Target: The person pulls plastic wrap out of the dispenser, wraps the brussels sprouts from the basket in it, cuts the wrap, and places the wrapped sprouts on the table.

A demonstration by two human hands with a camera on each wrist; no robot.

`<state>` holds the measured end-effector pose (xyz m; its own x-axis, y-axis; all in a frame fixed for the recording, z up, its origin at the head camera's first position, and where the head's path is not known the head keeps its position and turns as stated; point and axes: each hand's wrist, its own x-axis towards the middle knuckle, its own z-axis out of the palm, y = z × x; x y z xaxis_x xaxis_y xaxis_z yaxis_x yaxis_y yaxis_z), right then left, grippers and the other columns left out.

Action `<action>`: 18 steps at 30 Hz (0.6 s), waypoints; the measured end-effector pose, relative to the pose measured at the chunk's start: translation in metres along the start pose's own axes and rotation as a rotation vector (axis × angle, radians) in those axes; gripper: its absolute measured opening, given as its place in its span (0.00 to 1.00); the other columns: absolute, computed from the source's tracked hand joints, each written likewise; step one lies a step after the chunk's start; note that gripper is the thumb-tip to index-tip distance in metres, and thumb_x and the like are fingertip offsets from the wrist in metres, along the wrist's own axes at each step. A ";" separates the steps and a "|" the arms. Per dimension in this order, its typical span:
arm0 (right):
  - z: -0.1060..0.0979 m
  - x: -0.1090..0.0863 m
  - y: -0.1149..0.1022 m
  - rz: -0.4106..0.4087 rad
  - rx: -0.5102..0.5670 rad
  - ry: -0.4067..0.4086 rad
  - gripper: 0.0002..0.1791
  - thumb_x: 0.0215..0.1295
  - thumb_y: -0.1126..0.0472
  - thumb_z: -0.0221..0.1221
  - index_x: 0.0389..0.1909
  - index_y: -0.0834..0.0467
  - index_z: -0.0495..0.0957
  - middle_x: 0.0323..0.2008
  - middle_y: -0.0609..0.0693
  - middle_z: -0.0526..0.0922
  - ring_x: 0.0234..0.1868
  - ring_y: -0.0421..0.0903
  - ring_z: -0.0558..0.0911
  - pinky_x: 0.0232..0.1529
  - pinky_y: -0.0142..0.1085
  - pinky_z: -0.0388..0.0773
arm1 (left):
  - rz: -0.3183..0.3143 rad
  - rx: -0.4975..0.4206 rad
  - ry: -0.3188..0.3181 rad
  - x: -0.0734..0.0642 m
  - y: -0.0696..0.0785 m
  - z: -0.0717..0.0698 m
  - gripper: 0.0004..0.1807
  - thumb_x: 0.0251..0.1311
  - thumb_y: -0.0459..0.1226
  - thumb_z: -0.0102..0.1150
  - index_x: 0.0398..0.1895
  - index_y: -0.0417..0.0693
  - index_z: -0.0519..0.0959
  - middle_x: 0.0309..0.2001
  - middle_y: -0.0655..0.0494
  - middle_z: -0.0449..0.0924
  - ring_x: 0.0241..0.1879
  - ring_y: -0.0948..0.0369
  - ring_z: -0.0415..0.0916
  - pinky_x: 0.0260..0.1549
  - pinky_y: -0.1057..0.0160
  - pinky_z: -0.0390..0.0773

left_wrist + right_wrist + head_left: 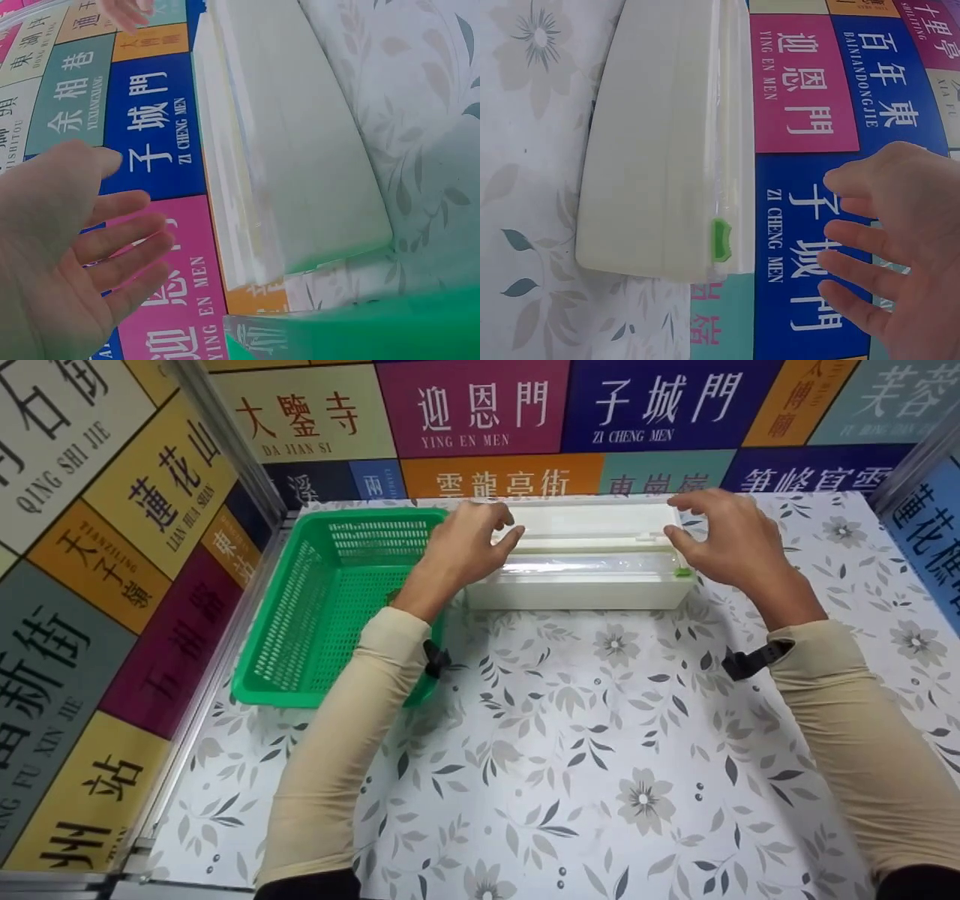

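Observation:
A long white cling film dispenser (577,595) sits on the patterned tablecloth, its lid (596,520) swung back at the rear. Clear film (592,563) lies along its top, with a green slider (683,572) at the right end. My left hand (474,536) is over the dispenser's left end, overlapping the lid in the head view; its fingers are loosely bent with nothing in them in the left wrist view. By the lid's right end is my right hand (731,536), thumb and fingers spread apart and holding nothing in the right wrist view.
A green plastic basket (262,660) stands left of the dispenser, partly behind my left forearm. Panels with Chinese lettering (480,405) rise behind the table and along its left side. The floral tablecloth (540,780) stretches toward me in front of the dispenser.

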<state>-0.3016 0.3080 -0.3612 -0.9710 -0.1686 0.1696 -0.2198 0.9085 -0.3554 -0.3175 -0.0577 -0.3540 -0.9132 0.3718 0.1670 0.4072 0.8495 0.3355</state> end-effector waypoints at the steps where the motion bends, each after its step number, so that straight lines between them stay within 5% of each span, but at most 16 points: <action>1: 0.001 -0.001 0.001 -0.001 0.002 -0.009 0.29 0.81 0.45 0.57 0.76 0.51 0.75 0.71 0.62 0.80 0.70 0.69 0.77 0.58 0.73 0.75 | 0.003 0.001 -0.006 0.000 0.000 0.001 0.22 0.80 0.52 0.58 0.63 0.49 0.86 0.60 0.51 0.89 0.59 0.55 0.86 0.58 0.54 0.88; 10: 0.015 -0.005 0.013 -0.031 0.009 -0.039 0.21 0.78 0.49 0.60 0.62 0.55 0.86 0.56 0.65 0.88 0.57 0.64 0.83 0.40 0.65 0.80 | -0.002 0.001 -0.086 0.001 0.001 0.010 0.16 0.76 0.45 0.64 0.58 0.47 0.88 0.53 0.49 0.90 0.51 0.55 0.87 0.53 0.54 0.88; 18: 0.023 -0.005 0.021 0.009 0.041 -0.090 0.28 0.78 0.40 0.60 0.62 0.58 0.85 0.57 0.64 0.88 0.57 0.65 0.83 0.46 0.65 0.79 | -0.033 0.050 -0.176 0.003 0.000 0.018 0.16 0.75 0.42 0.66 0.58 0.45 0.88 0.55 0.47 0.89 0.53 0.53 0.85 0.56 0.53 0.87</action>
<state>-0.3036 0.3195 -0.3903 -0.9771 -0.1956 0.0840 -0.2129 0.8941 -0.3941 -0.3204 -0.0499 -0.3707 -0.9168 0.3992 -0.0100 0.3793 0.8783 0.2911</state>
